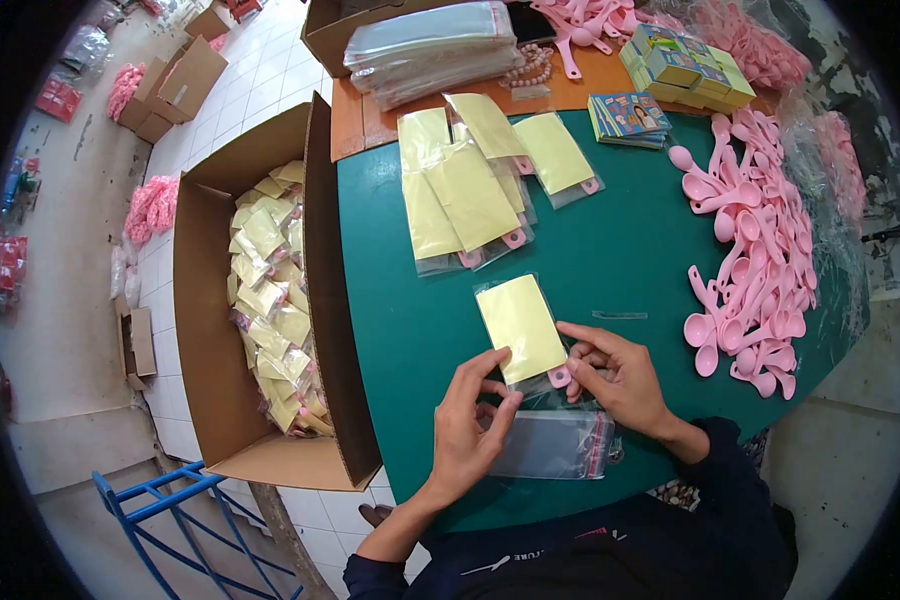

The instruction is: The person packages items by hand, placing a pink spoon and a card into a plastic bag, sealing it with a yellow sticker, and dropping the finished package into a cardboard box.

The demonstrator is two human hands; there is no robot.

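A clear plastic bag with a pale yellow card (520, 325) in it lies between my hands, over the green table. The pink handle end of a spoon (559, 376) shows at its lower right corner. My left hand (475, 415) pinches the bag's lower left edge with bent fingers. At the lower right, my right hand (618, 382) has its fingers closed on the bag beside the spoon handle. Just below lies a stack of clear plastic bags (550, 446), partly under my left hand. Farther up are several filled bags with yellow cards (467, 195).
Pink spoons (755, 250) are heaped on the right. Small printed booklets (630, 118) sit at the back, near a thick pile of clear bags (430, 50). To the left, an open cardboard box (360, 420) holds many filled bags. A blue metal frame (160, 487) stands at lower left.
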